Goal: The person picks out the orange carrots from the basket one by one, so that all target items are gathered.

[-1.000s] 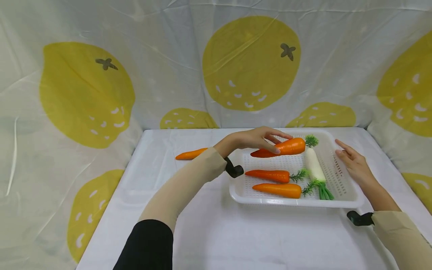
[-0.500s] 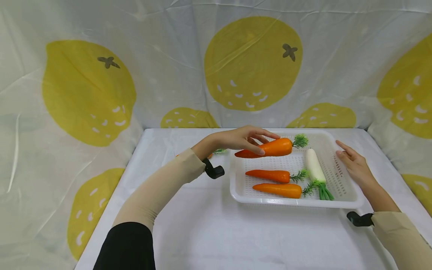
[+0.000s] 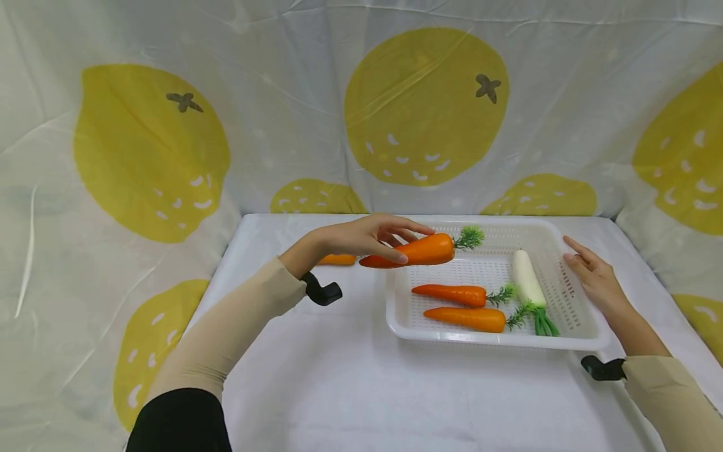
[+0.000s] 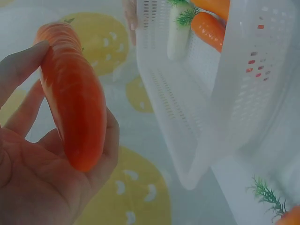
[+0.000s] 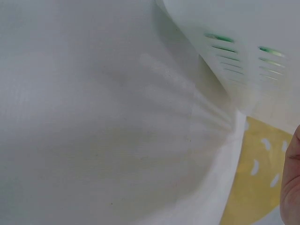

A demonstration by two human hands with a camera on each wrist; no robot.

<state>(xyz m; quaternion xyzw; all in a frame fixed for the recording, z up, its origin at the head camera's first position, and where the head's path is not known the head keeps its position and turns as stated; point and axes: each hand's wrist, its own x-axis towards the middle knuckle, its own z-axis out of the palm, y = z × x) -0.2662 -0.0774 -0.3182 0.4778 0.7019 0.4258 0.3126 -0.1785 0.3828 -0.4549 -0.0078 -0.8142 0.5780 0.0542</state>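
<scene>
Fabric (image 3: 282,125), white with yellow lemon prints, hangs behind a white-clothed table (image 3: 361,389). At left, partly hidden behind the beige-sleeved left arm (image 3: 226,326), a tapered orange carrot (image 3: 337,259) lies on the cloth. Next, the bare left hand (image 3: 375,237) grasps a thick, glossy orange carrot (image 3: 432,249) with green leaves between thumb and fingers, raised at the left end of a rectangular, perforated white plastic basket (image 3: 497,339). In the basket lie a slim reddish-orange carrot (image 3: 452,294) and, nearer the person, a lighter orange carrot (image 3: 469,319), both leaf-topped. To their right is a white radish (image 3: 528,276) with green stalks. Rightmost, the right hand (image 3: 590,273) is unclenched, index finger extended at the basket's rim.
</scene>
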